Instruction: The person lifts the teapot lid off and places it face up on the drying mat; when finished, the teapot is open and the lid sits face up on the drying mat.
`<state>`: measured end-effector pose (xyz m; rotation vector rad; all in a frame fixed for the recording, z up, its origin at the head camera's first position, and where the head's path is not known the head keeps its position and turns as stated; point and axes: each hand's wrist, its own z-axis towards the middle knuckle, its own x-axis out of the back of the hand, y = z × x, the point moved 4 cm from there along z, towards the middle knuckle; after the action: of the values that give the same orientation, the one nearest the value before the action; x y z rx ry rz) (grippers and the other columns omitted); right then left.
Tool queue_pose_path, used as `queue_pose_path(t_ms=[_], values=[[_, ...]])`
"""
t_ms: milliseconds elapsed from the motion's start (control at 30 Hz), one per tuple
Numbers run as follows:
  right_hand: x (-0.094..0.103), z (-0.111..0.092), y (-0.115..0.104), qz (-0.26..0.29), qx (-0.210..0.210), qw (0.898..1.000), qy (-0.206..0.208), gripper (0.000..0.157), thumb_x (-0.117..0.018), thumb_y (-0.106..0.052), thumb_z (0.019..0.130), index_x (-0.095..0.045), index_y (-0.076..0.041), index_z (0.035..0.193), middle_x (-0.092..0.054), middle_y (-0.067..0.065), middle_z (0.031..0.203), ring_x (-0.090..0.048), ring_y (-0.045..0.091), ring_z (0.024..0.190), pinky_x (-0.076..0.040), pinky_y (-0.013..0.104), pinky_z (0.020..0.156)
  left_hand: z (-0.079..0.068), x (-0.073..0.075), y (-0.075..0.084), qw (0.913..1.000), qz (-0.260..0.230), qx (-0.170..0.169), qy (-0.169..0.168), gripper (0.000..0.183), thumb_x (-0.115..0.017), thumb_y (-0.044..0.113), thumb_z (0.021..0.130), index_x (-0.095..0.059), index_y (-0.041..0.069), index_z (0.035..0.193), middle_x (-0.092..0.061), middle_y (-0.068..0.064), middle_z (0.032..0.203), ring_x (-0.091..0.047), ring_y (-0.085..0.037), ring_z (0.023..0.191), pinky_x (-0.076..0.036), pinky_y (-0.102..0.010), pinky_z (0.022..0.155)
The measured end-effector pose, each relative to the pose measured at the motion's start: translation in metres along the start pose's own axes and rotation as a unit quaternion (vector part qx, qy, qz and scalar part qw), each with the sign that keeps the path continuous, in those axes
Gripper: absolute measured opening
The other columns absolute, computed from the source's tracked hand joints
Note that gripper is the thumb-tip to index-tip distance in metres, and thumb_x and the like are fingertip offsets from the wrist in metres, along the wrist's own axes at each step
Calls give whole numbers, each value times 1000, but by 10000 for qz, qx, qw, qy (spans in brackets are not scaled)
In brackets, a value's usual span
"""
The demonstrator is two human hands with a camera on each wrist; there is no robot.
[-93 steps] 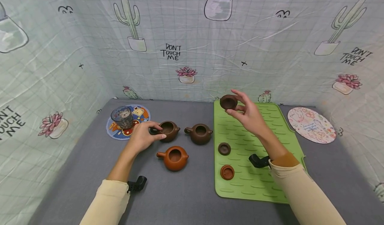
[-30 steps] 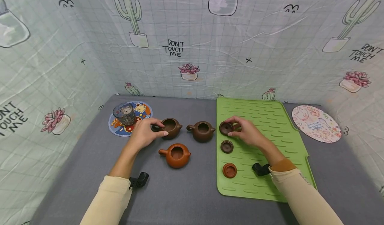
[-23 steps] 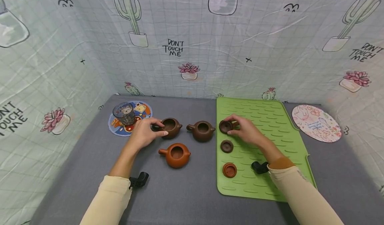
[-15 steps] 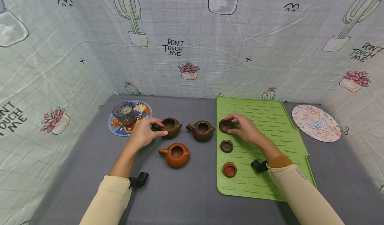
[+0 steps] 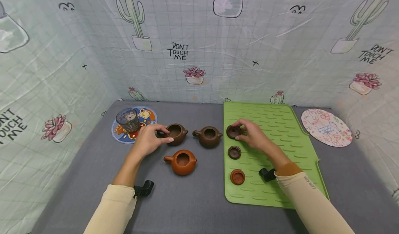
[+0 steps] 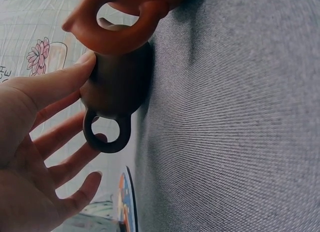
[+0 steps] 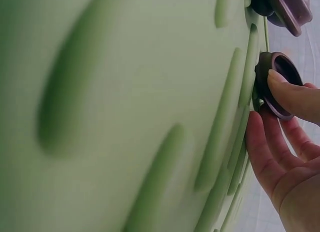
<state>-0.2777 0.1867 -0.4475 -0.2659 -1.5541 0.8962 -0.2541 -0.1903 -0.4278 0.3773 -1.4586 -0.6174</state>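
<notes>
In the head view my left hand (image 5: 148, 142) holds a dark brown teapot (image 5: 176, 138) at its body and rim, thumb on the near side. The left wrist view shows the thumb pressed to that teapot, its ring handle pointing to the lower fingers. On the right, my right hand (image 5: 254, 135) pinches a dark round lid (image 5: 232, 132), hollow side up, low at the green mat's left edge. Another dark lid (image 5: 234, 153) and a reddish lid (image 5: 237, 177) lie in line below it. A second brown teapot (image 5: 209, 138) and an orange teapot (image 5: 181, 164) stand lidless between the hands.
The green ridged mat (image 5: 280, 126) covers the right part of the grey tabletop (image 5: 187, 206). A clear glass (image 5: 128, 121) stands on a blue patterned coaster (image 5: 151, 113) behind my left hand. A pink-patterned round mat (image 5: 327, 128) lies at far right. Cloth walls rise behind and beside.
My right hand has lowered the dark lid from above the back of the green mat to its left edge, level with the other lids. My left hand stays at the brown teapot.
</notes>
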Motion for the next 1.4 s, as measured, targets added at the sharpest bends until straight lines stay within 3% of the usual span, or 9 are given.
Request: queue_pose_path(t_ms=[833, 1100, 1267, 1400], values=[[-2, -2, -4, -187, 7, 9998, 109, 39, -77, 4, 86, -63, -3, 122, -66, 21, 124, -69, 40, 106, -59, 50, 90, 1, 1, 0, 10000, -2, 71, -59, 27, -87, 33, 81, -80, 15, 100, -74, -12, 125, -66, -36, 120, -49, -54, 102], [-1, -2, -5, -343, 64, 9993, 105, 40, -78, 2, 86, -65, -4, 123, -67, 22, 126, -69, 42, 108, -58, 53, 93, 0, 2, 4, 9990, 384, 104, -222, 27, -86, 37, 82, -78, 18, 101, -74, -9, 123, -66, -35, 118, -51, -53, 97], [4, -2, -12, -527, 46, 9986, 33, 43, -79, 1, 85, -65, -5, 126, -66, 22, 130, -69, 41, 108, -56, 54, 95, -1, 4, 14, 9960, 853, -164, -186, 28, -85, 38, 82, -78, 19, 102, -77, -7, 113, -69, -32, 107, -53, -51, 88], [8, -2, -15, -703, 39, 9975, -68, 48, -81, -4, 85, -64, -7, 129, -65, 20, 134, -70, 40, 112, -56, 54, 97, -1, 6, 18, 9935, 1072, -331, -170, 37, -83, 42, 83, -77, 20, 112, -77, -6, 115, -70, -32, 105, -53, -52, 87]])
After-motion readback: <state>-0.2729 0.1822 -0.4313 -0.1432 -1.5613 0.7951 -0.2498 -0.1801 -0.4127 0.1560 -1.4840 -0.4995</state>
